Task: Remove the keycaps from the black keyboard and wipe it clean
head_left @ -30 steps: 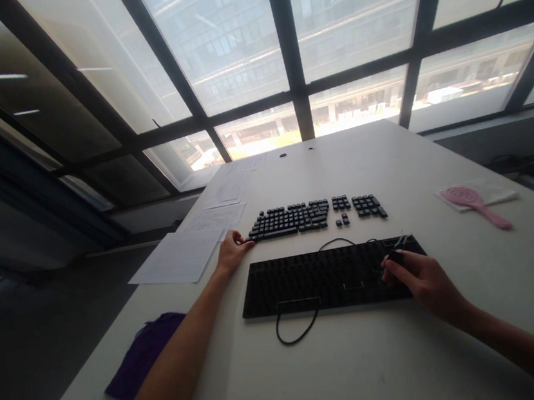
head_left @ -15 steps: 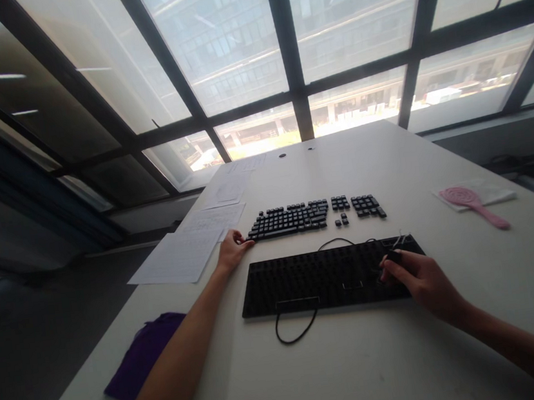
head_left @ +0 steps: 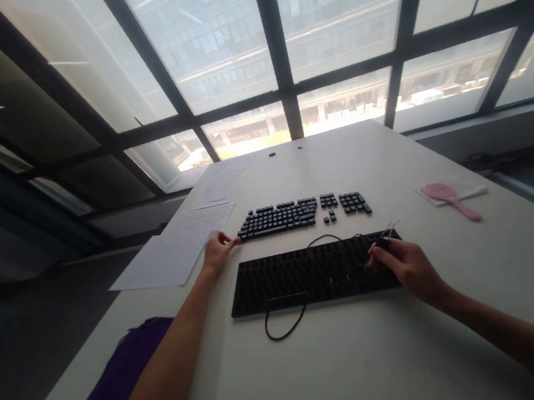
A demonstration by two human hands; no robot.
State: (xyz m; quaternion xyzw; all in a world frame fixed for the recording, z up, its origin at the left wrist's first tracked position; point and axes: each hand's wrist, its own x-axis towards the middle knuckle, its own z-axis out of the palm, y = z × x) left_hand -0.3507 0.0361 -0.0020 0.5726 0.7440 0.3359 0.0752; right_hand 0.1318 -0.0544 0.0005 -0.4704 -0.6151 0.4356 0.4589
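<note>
Keyboard (head_left: 276, 273) sits on the white bench (head_left: 290, 385) right in front of the person, cable loop (head_left: 286, 338) sticking out past its near edge. Loose black keycaps (head_left: 279, 218) lie just behind it, laid out keyboard-style: main block on the left, small nav cluster in the middle with a few singles below, number pad block on the right.

Progress, my read: most caps look to be off the board and sorted. Long cap is in the front row of the main block, and thin pale outlines on the board look like bare stabiliser wires. Number pad end of the board is partly behind the fingers and very dark, so can't confirm how many caps are left there. Singles under the nav cluster look short of a full arrow set.

Right hand (head_left: 407, 267): grip closed around a black-handled wire tool (head_left: 383, 243), likely a keycap puller, prongs up, over the board's right end. Anything else in that grip, can't tell.

Left hand (head_left: 216, 251): fingertips drawn together at the front-left corner of the main block. Touching the corner cap or pinching it, can't tell.
</note>
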